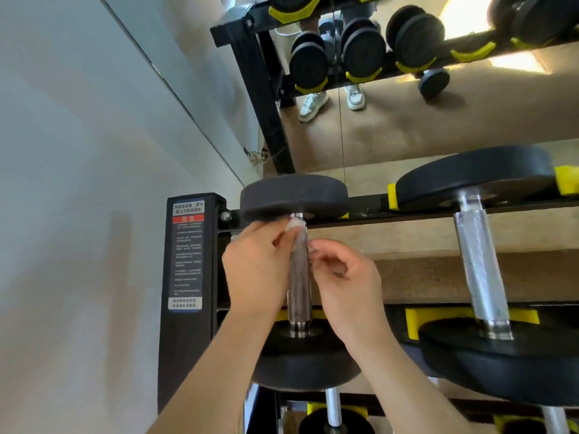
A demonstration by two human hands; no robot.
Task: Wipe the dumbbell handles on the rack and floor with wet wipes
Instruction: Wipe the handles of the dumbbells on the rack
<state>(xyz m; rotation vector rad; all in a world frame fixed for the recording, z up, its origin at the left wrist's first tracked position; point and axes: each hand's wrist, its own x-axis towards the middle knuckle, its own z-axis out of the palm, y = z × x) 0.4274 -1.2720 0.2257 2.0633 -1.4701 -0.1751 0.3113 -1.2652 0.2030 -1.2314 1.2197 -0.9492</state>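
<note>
left fingers (278, 239) curled, pressing wet wipe (296, 223) round dumbbell handle (299, 286), right fingers (327, 246) pinching the wipe's edge

The dumbbell handle (299, 286) is knurled, dull grey metal; its neighbour's handle (479, 264) is brighter, rough-knurled steel. Weight heads (294, 195) look matt black rubber. The rack post (185, 339) is matt black metal with a glossy label (187, 255).

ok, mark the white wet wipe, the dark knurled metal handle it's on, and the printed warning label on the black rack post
white wet wipe (296, 224): head view, bunched top part.
dark knurled metal handle (299, 292): head view, bare mid-shaft.
printed warning label (187, 255): head view, middle of text.
</note>
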